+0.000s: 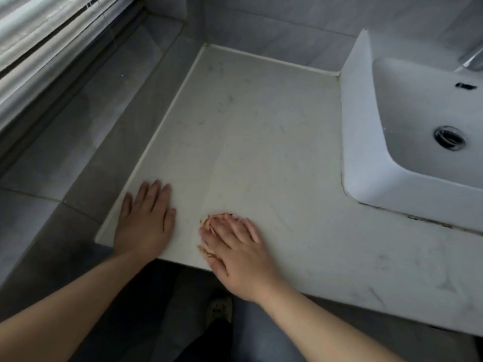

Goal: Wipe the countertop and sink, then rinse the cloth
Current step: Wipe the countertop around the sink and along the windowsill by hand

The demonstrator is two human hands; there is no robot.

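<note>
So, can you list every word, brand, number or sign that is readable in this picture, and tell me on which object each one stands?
There is no readable text in this view.
The sink, the countertop and the faucet show no label, brand or number.
The shoe has dark marks, too blurred to tell whether they are letters.

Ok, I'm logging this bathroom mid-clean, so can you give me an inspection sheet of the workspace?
Surface: white marble-look countertop, faint grey smudges; dark grime along the base of the white rectangular basin sink.
Job's things: brownish cloth, mostly hidden under the right hand; sink at the right.
Clutter: nothing seen.
Grippers: left hand flat on the countertop; right hand flat, pressing the cloth.
Cables: nothing seen.
Surroundings: grey wall tiles, white window blinds, chrome tap, grey floor.
</note>
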